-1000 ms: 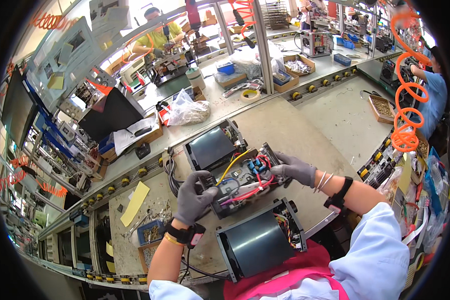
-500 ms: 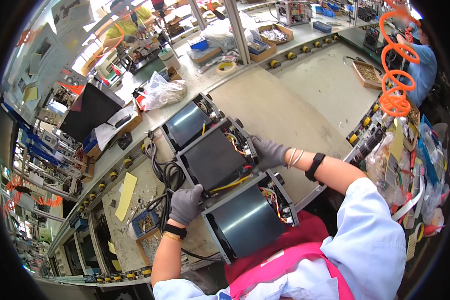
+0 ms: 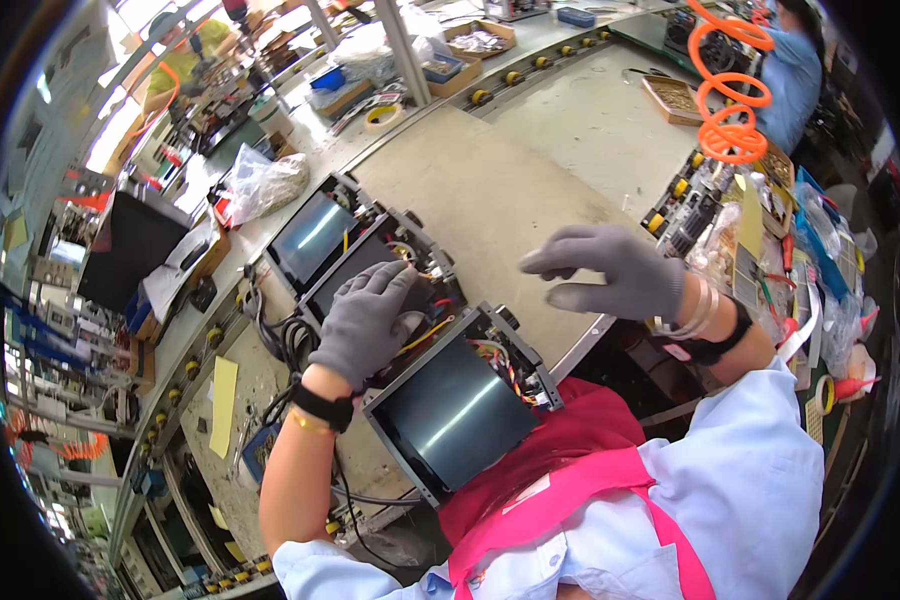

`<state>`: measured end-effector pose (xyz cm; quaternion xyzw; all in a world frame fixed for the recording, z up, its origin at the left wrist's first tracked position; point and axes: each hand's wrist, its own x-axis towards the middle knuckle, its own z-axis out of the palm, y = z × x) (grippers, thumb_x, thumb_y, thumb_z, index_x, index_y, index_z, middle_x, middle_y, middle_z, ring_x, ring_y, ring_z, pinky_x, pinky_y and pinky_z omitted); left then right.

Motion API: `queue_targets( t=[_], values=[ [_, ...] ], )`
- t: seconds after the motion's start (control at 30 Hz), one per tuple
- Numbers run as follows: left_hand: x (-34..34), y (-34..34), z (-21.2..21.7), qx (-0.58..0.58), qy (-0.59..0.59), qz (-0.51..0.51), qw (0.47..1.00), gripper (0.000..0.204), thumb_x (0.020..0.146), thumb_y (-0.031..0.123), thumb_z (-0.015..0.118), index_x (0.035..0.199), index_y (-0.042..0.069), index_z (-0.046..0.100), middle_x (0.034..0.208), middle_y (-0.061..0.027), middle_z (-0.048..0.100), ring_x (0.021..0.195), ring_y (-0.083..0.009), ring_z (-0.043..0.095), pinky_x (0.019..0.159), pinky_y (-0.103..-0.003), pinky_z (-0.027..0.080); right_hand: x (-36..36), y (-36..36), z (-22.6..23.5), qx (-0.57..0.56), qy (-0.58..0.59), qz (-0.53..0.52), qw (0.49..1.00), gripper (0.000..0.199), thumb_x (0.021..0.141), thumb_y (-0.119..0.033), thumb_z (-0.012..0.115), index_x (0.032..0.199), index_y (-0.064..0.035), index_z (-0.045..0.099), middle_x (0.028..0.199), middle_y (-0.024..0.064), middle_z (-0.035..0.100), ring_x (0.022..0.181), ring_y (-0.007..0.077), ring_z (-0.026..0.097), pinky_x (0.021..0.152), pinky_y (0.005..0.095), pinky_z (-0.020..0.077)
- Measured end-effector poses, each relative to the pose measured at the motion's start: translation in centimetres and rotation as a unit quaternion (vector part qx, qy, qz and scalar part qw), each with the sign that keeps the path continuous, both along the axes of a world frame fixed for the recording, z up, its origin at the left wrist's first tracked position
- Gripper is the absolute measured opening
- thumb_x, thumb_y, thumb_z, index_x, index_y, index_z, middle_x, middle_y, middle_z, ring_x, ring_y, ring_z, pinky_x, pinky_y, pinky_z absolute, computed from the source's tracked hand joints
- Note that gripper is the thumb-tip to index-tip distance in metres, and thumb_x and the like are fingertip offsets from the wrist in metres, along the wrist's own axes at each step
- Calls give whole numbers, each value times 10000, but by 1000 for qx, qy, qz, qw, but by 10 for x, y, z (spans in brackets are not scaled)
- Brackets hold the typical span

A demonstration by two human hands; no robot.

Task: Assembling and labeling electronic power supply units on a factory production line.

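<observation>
Three dark metal-framed units with smooth blue-grey panels and coloured wires stand in a row: a far unit (image 3: pixel 315 235), a middle unit (image 3: pixel 337 287) and a near unit (image 3: pixel 460 415) against my apron. My left hand (image 3: pixel 368 322), in a grey glove, lies over the middle unit with its fingers stretched out, hiding part of the panel. Whether it presses on the unit I cannot tell. My right hand (image 3: pixel 615 268), also gloved, is raised to the right of the units, fingers apart and holding nothing. A yellow wire (image 3: pixel 425 334) shows between the middle and near units.
Black cables (image 3: pixel 288 345) lie left of the units. A brown board (image 3: pixel 490 180) spans the bench beyond them. A tape roll (image 3: pixel 382 118), a clear plastic bag (image 3: pixel 265 185) and an orange coiled hose (image 3: pixel 732 140) are farther off. Another person (image 3: pixel 792 85) sits at the far right.
My right hand has let go of the middle unit's right side and lifted away to the right. My left hand has moved from its left edge onto its top. The view has shifted.
</observation>
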<state>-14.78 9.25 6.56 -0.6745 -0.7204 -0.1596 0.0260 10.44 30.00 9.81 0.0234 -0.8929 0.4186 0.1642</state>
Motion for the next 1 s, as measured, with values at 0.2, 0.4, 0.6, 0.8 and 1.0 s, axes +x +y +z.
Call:
queue_targets(
  t=[0.2,0.4,0.6,0.8,1.0],
  values=[
    [-19,20,-17,-35,30,-28,999,433,726,190,707,1129,66,609,1172,-155,604,1114,-365,549,960,-437,454,141,46,37,-68,145,-259,953,280,879,-71,638,1148,7,649,1001,63,691,899,116,647,802,262,520],
    [-18,53,-20,-103,-13,-32,994,311,653,200,734,885,49,593,954,-142,609,969,-363,560,958,-450,430,287,102,-3,-36,58,-549,833,275,884,-147,637,1127,-20,658,996,68,691,911,146,640,827,295,510],
    [-18,65,-21,-175,-9,0,985,356,662,292,765,810,52,547,816,-138,604,865,-367,571,1000,-486,401,343,116,-43,139,-309,-634,696,304,796,-220,666,1076,-104,685,1049,133,682,989,273,646,875,369,492],
    [-16,64,-32,-51,-63,-16,997,652,556,295,885,989,43,466,921,-116,500,782,-318,530,665,-429,458,386,130,-45,124,-307,-669,665,260,776,-105,645,1022,-34,689,950,151,700,867,250,670,793,338,520],
    [-33,75,-37,-101,-47,-45,993,720,549,290,890,1069,54,450,913,-120,490,741,-308,525,640,-413,463,398,137,-75,-68,-281,-662,691,243,741,-80,629,966,-61,721,935,162,700,865,279,673,797,330,521]
  ],
)
